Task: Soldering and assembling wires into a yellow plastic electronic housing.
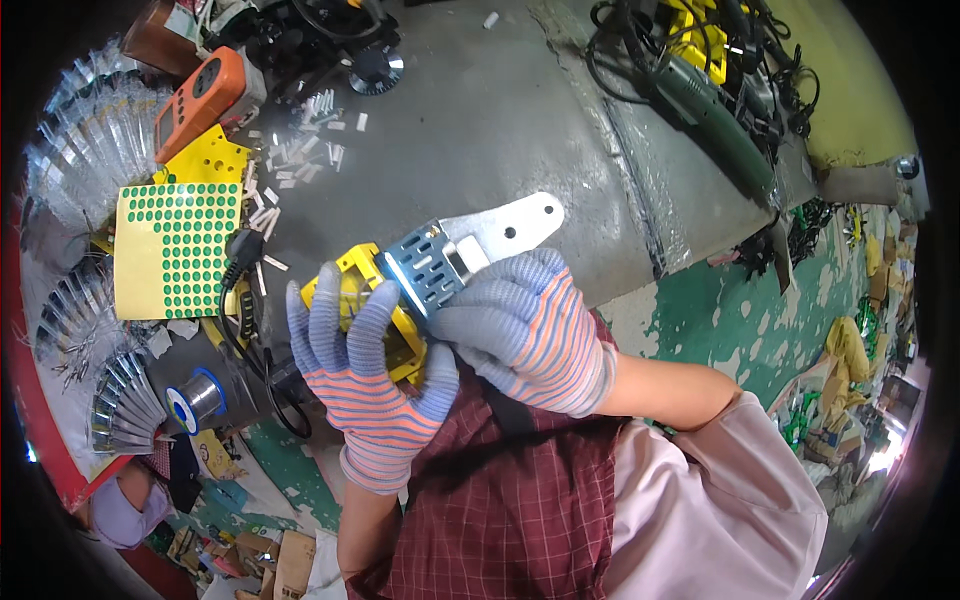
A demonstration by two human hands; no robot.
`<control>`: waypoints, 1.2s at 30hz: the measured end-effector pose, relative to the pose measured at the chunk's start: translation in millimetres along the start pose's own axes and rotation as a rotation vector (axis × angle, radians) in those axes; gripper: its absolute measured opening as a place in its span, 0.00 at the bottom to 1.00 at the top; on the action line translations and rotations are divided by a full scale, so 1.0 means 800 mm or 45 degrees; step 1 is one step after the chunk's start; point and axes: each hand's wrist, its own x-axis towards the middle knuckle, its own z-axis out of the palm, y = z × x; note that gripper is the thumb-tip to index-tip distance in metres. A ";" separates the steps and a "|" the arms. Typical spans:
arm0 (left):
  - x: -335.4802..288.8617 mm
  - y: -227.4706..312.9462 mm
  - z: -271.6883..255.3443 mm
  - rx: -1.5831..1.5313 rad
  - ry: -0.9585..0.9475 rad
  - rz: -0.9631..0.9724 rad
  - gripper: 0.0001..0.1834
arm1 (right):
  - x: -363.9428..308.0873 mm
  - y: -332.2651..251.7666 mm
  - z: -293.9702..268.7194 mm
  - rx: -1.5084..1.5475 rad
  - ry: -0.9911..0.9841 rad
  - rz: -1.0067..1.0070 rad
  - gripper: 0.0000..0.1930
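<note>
Both my hands wear grey knit gloves with orange and blue stripes. Between them is a tool that looks like a plastic-pipe welder, with a yellow housing (pixel 406 350), a slotted bluish metal guard (pixel 424 268) and a flat silver plate (pixel 515 222) with two holes, pointing up and right. My left hand (pixel 372 385) is wrapped over the housing, fingers on top and thumb at its right side. My right hand (pixel 535 330) is closed against the lower right side of the guard. Its fingertips are mostly hidden, and I cannot make out any small part in them.
Left on the grey bench (pixel 455 110) are a sheet of green round stickers (pixel 185 250), an orange meter (pixel 200 105), a black plug (pixel 243 250), a solder wire spool (pixel 197 397) and small white sleeves (pixel 300 155). A dark green tool (pixel 715 125) with cables lies at right.
</note>
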 end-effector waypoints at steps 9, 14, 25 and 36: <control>-0.005 -0.002 -0.004 -0.021 -0.051 -0.023 0.35 | 0.174 0.070 0.004 -0.437 -0.379 -0.185 0.09; 0.001 0.001 -0.005 -0.010 -0.034 -0.034 0.35 | 0.223 0.075 0.034 -0.739 -0.742 -0.241 0.14; 0.008 -0.006 -0.011 -0.085 -0.102 -0.005 0.33 | 0.123 0.052 -0.020 -0.431 -0.406 -0.279 0.07; 0.000 -0.005 -0.009 -0.023 -0.094 -0.002 0.33 | 0.102 0.032 -0.005 -0.528 -0.365 -0.360 0.06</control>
